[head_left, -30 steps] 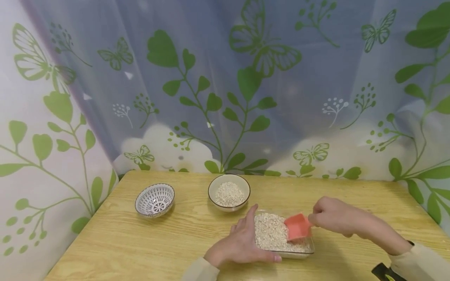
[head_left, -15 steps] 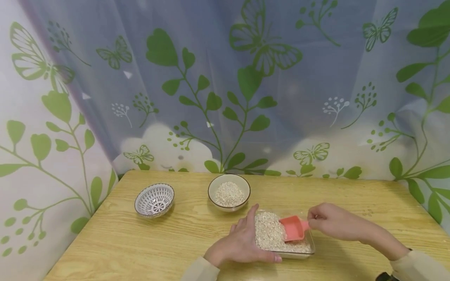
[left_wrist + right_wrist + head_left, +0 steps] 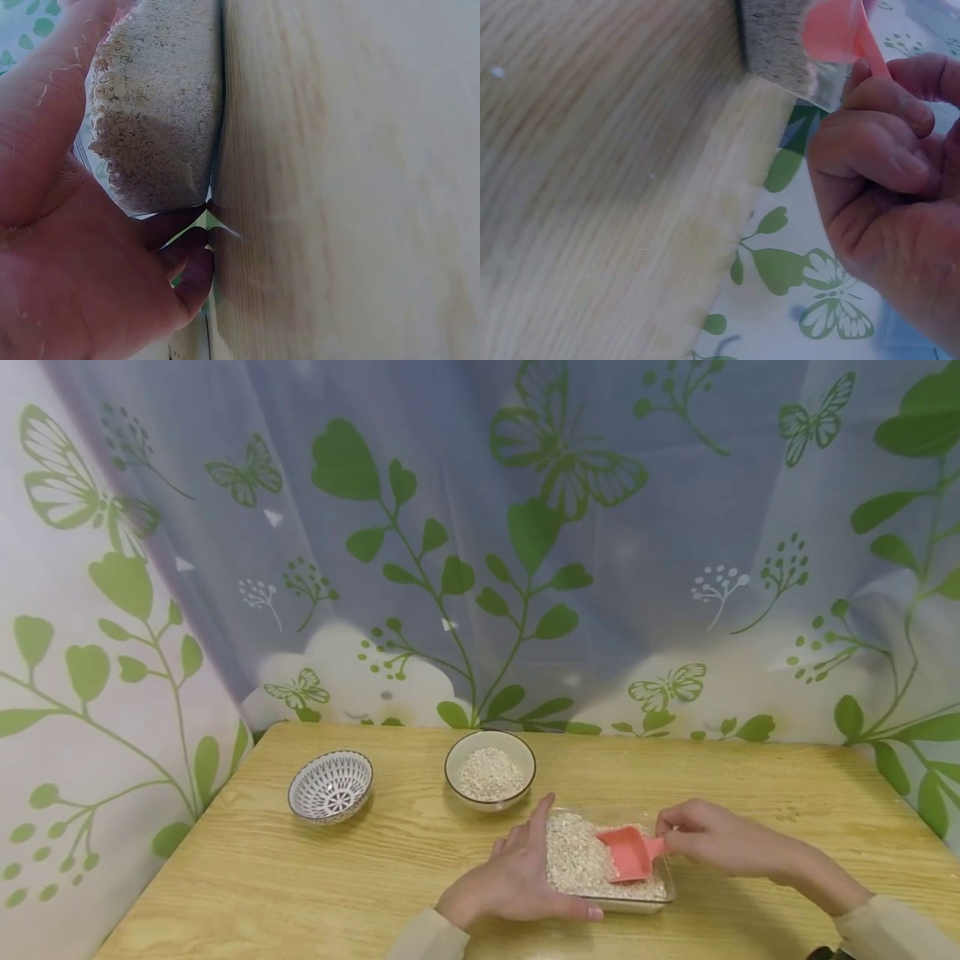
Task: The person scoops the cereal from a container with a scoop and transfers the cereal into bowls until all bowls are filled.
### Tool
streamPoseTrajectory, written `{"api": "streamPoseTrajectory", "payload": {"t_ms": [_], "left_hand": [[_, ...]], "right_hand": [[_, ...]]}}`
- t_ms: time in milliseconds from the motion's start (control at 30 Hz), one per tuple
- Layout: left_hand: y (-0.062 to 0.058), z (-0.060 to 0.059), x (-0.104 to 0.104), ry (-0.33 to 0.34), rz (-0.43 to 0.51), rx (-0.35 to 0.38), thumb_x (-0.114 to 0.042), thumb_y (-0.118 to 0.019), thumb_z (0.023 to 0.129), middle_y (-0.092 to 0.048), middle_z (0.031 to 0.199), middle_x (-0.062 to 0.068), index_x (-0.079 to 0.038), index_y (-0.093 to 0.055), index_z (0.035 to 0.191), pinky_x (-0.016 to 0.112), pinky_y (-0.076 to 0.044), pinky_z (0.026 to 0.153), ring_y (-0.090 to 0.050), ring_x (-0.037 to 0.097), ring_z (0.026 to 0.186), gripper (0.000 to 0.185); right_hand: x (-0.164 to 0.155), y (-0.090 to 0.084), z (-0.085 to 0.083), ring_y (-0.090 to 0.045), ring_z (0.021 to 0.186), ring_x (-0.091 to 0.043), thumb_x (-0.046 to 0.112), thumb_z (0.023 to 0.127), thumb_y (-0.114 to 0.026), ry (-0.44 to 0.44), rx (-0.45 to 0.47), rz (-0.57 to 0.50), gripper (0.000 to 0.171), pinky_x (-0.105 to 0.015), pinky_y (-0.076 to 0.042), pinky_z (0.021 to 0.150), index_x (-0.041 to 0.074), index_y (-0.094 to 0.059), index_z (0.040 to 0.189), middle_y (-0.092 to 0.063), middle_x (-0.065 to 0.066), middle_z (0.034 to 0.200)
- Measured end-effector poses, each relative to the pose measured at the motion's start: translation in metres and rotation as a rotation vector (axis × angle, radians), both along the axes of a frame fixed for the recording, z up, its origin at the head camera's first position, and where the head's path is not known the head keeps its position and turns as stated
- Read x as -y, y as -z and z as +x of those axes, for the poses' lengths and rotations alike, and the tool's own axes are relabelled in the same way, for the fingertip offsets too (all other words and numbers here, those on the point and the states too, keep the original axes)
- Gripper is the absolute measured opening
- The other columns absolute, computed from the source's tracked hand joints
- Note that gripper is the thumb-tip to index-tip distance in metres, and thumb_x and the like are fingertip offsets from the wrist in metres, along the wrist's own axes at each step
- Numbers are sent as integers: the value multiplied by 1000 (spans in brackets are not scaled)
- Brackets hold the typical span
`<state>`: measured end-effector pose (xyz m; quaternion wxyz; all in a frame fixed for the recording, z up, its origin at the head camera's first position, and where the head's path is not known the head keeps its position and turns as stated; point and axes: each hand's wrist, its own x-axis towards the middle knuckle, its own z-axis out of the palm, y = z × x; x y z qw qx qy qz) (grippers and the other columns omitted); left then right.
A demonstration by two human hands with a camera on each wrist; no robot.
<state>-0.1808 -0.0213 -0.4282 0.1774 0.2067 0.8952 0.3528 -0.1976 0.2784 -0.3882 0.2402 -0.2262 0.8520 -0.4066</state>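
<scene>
Pink scoop (image 3: 628, 855) in rolled oats (image 3: 576, 862), handle (image 3: 656, 847) pinched by curled right hand (image 3: 712, 837); left hand (image 3: 510, 881) spread against clear rectangular container (image 3: 637, 906).

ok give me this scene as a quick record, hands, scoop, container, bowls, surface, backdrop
left hand: left hand holds the clear container at its left end, thumb along the near side
right hand: right hand grips the handle of the pink scoop
scoop: in the container, mouth among the pale flakes
cream bowl: cream bowl with dark rim, holds a heap of flakes
patterned bowl: patterned bowl left of the cream one, no contents visible
surface: wood-grain table
backdrop: leaf-and-butterfly curtain
</scene>
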Motion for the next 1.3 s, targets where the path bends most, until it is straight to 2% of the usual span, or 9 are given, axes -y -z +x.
{"api": "streamPoseTrajectory", "payload": {"t_ms": [67, 167, 300, 400, 600, 800, 1000, 1167, 1300], "left_hand": [[0, -1, 0, -1, 0, 1, -68, -85, 68, -29, 168, 13, -28, 5, 165, 63, -21, 125, -26, 35, 156, 138], [1, -1, 0, -4, 4, 0, -68, -85, 68, -31, 167, 12, -29, 3, 165, 63, -23, 124, -27, 35, 155, 137], [2, -1, 0, -9, 9, -3, -67, -86, 67, -33, 166, 12, -29, 1, 165, 63, -25, 123, -30, 33, 154, 136], [3, 0, 0, -11, 4, -5, -68, -86, 67, -33, 166, 11, -28, -1, 165, 61, -29, 122, -31, 32, 153, 136], [1, -1, 1, -10, -8, -11, -70, -85, 66, -35, 164, 13, -28, -2, 165, 61, -36, 117, -33, 35, 151, 136], [0, -2, 0, -8, -10, -13, -70, -85, 66, -35, 164, 13, -26, -2, 165, 61, -33, 119, -33, 35, 151, 136], [1, -1, -1, -4, -2, -2, -69, -85, 68, -34, 165, 12, -25, -4, 165, 62, -30, 121, -32, 33, 152, 134], [0, -1, -1, -4, -8, -6, -70, -84, 68, -34, 165, 11, -25, -4, 165, 62, -31, 120, -33, 33, 152, 133], [0, -1, -1, -4, -12, -7, -70, -84, 68, -35, 164, 12, -25, -4, 165, 62, -31, 120, -34, 35, 151, 133]], "right_hand": [[-1, -3, 0, -19, 48, -4, 12, 103, -47, 12, 73, -15, 26, -21, -21, 42, -5, -54, 84, -30, 10, 59], [1, -10, 1, -15, 46, -6, 12, 102, -44, 47, 151, -1, 27, -19, -18, 40, -1, -48, 79, -29, 9, 59], [12, -15, 7, -15, 46, -6, 12, 100, -44, 106, 186, 33, 24, -19, -20, 41, 12, -46, 76, -30, 8, 58], [19, -13, 12, -13, 48, -8, 14, 101, -42, 135, 198, 32, 26, -21, -18, 42, 14, -43, 75, -28, 7, 58], [23, -6, 13, -20, 55, -11, 17, 106, -42, 95, 105, 45, 30, -28, -23, 49, 11, -43, 77, -32, 4, 65], [24, -3, 12, -27, 55, -6, 17, 105, -46, 55, -3, 60, 28, -26, -28, 50, 12, -48, 78, -36, 5, 67], [28, -1, 10, -26, 55, -5, 16, 106, -45, 31, -20, 45, 28, -26, -27, 50, 9, -51, 79, -35, 7, 66], [28, 0, 10, -23, 53, -4, 15, 105, -45, 16, -32, 39, 27, -26, -27, 49, 3, -55, 83, -34, 8, 64], [28, 2, 10, -23, 52, -3, 13, 104, -46, 9, -62, 33, 25, -26, -28, 48, 3, -59, 85, -34, 9, 63]]}}
